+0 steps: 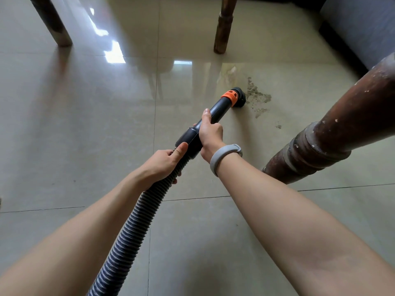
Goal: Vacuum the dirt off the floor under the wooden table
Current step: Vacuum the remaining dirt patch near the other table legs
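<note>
While the right hand (210, 133) wraps the vacuum tube (213, 116) and the left hand (164, 162) grips the ribbed hose (132, 227), the brush nozzle (240, 97) touches the dirt patch's (256, 97) left edge. Open tiled floor (85, 124) lies left; a wooden table leg (333, 129) stands near on the right.

This was a room in a home, most likely a living or dining room. The floor (85, 124) was laid with large, glossy beige tiles that mirrored daylight from a window. Turned, worn wooden table legs (333, 133) stood on it, and a grey upholstered piece (363, 28), probably a sofa though only its edge showed, sat at the far right.
</note>
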Demonstrator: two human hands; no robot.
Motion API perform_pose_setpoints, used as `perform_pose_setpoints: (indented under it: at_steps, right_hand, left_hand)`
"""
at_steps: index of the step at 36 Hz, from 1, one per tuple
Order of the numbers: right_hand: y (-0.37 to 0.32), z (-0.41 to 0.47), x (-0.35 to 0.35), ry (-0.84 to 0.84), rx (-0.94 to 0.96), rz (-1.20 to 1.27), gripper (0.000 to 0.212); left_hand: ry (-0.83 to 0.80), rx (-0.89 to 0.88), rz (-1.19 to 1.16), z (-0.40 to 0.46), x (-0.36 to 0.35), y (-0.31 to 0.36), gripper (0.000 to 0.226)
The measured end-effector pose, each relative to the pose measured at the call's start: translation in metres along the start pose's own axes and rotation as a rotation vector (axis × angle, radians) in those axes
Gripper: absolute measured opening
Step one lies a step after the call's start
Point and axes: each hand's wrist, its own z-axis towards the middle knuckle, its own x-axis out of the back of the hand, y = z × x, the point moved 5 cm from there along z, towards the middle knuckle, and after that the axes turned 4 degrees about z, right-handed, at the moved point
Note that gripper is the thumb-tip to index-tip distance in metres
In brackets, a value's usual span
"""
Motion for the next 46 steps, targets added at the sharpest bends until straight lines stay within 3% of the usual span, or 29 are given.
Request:
perform_pose_setpoints:
  at_steps: [7, 25, 40, 46]
  right_hand:
    - [-0.006, 0.007, 0.017, 0.064, 0.011, -0.017, 0.051]
    - [-0.03, 0.033, 0.013, -0.054, 0.021, -0.169, 0.058]
    - [-0.047, 0.046, 0.014, 0.022, 0.016, -0.158, 0.056]
    - [-0.049, 0.035, 0.015, 0.038, 0.004, -0.153, 0.058]
  left_hand:
    - [-0.014, -0.014, 0.027, 0.008, -0.014, 0.009, 0.055]
    - [0.01, 0.031, -0.109, 0.025, -0.027, 0.021, 0.056]
    - [-0.069, 0.069, -0.163, 0.032, -0.029, 0.016, 0.053]
    - [-0.026, 0.045, -0.106, 0.025, -0.023, 0.02, 0.049]
